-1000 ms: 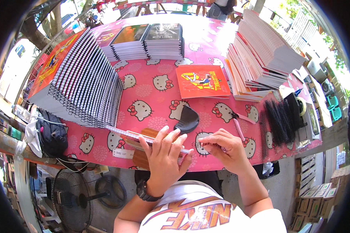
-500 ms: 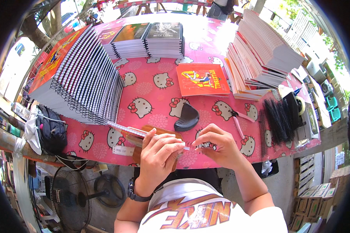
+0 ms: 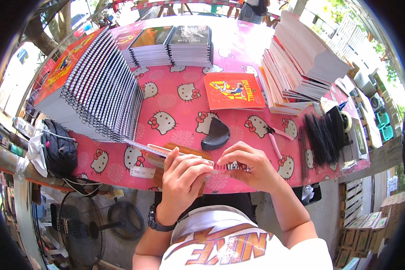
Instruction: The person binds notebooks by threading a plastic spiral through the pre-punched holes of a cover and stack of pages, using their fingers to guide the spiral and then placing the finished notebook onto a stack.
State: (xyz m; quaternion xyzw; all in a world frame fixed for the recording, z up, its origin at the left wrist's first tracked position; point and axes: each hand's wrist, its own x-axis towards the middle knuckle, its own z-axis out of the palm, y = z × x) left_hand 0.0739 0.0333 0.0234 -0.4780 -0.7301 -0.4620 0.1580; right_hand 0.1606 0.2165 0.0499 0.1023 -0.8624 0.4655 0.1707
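Left of the pink-handled pliers, the left hand, grip closed, holds a thin, pale-edged notebook nearly edge-on; the right hand, grip pinched, holds a dark spiral coil at its pliers-side end.

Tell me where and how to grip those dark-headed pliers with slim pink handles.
Those dark-headed pliers are probably best gripped around both pink handles, coming from the near right: the handles splay that way, opposite the head.
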